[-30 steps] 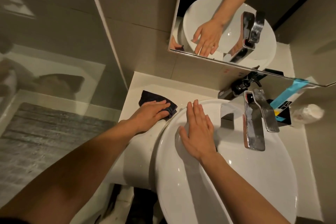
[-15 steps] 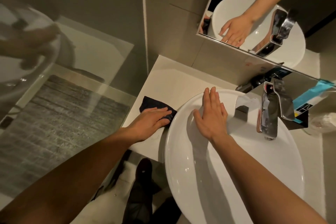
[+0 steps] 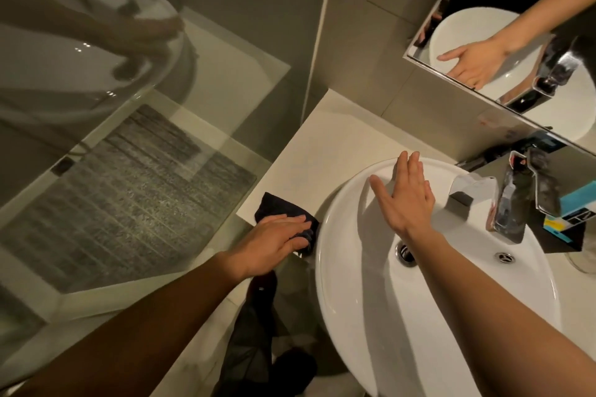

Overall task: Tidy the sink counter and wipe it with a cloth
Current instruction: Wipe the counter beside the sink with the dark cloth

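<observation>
1. Clear glass shower screen (image 3: 135,151), 9 to 11 o'clock of frame: reflects basin and arms; not part of the work.
2. White oval ceramic basin (image 3: 354,316), 4 o'clock: stands on the counter, drain at its centre. Chrome lever tap (image 3: 512,203) at the basin's 2 o'clock.
3. Pale cream stone counter (image 3: 322,155), 12 o'clock of the basin's left rim: bare strip running back to the tiled wall. Judged the surface under wiping.
4. Wall mirror (image 3: 451,26), 1 o'clock: repeats the right hand.
5. Right hand (image 3: 403,200): flat on the basin's inner wall near the far rim, fingers apart, gripping nothing. Probably a brace while leaning.
6. Left hand (image 3: 274,238): palm down, fingers straight and together, pressing the cloth flat instead of pinching it; suits a sweeping stroke.
7. Dark navy folded cloth (image 3: 274,206): at the counter's near corner, 9 o'clock of the basin, touching its rim; one edge overhangs.
8. Teal-and-black box (image 3: 577,203), 3 o'clock behind the tap: apparently not yet tidied.
</observation>
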The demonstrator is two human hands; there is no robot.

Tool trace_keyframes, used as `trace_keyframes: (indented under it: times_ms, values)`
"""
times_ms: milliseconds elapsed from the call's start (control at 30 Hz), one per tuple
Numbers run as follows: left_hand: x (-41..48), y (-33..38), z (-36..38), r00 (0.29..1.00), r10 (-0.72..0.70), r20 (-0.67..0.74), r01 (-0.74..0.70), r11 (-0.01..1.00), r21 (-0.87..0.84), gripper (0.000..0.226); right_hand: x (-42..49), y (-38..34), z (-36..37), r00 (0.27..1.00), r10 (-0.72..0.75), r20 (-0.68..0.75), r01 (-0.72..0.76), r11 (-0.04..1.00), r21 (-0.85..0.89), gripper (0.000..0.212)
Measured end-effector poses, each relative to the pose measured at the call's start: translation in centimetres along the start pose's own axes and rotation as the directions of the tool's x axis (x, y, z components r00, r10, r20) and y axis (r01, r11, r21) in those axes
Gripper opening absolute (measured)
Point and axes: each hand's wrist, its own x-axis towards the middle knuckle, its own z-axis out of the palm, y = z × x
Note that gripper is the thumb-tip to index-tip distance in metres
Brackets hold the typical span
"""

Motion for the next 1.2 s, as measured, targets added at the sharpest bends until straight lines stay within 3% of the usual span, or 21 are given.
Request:
trace_keyframes:
  times_ms: [133,233,300,400,467,533,733,900,1033,1200]
  values:
    - [-2.8,1.4,0.5,0.999,0.042,-0.023,-0.042,0.999,-0.031,0.044,0.1,0.2,0.0,1.0,-0.009,-0.003,0.009,1.0,-0.009,0.088]
    - [-5.2,2.8,0.3,0.994,-0.084,0.074,0.095,0.981,-0.169,0.037,0.1,0.3,0.1,1.0,-0.011,0.001,0.011,1.0,-0.016,0.088]
    - [-6.7,3.5,-0.1,0.979,-0.166,0.12,0.197,0.924,-0.327,0.038,0.0,0.2,0.1,1.0,-0.014,0.004,0.014,1.0,-0.018,0.088]
    - [-8.0,4.4,-1.4,0.967,-0.24,0.083,0.246,0.807,-0.537,0.037,0.0,0.1,-0.2,1.0,-0.017,0.007,0.017,1.0,-0.007,0.087]
    - [-7.6,4.6,-3.0,0.966,-0.255,0.037,0.218,0.735,-0.642,0.039,0.0,0.0,-0.3,1.0,-0.015,0.016,0.015,1.0,0.006,0.086]
    - [-6.2,4.8,-5.1,0.973,-0.227,-0.029,0.15,0.728,-0.669,0.043,-0.1,-0.1,-0.4,1.0,-0.008,0.025,0.008,1.0,0.021,0.086]
    - [3.7,7.6,-11.6,0.984,-0.102,-0.148,0.001,0.825,-0.565,0.032,-0.3,-0.5,-0.4,1.0,0.008,0.007,-0.008,0.999,0.031,0.087]
    - [15.4,11.5,-14.5,0.987,0.035,-0.158,-0.095,0.914,-0.393,0.032,-0.3,-0.8,-0.2,0.999,0.025,-0.028,-0.024,0.999,0.046,0.09]
    - [24.2,15.0,-14.2,0.979,0.183,-0.085,-0.198,0.952,-0.235,0.027,-0.2,-1.1,-0.1,0.997,0.062,-0.046,-0.06,0.996,0.061,0.092]
    - [31.5,17.9,-9.8,0.93,0.367,0.025,-0.361,0.923,-0.131,0.021,-0.2,-1.2,0.2,0.995,0.078,-0.06,-0.073,0.993,0.089,0.09]
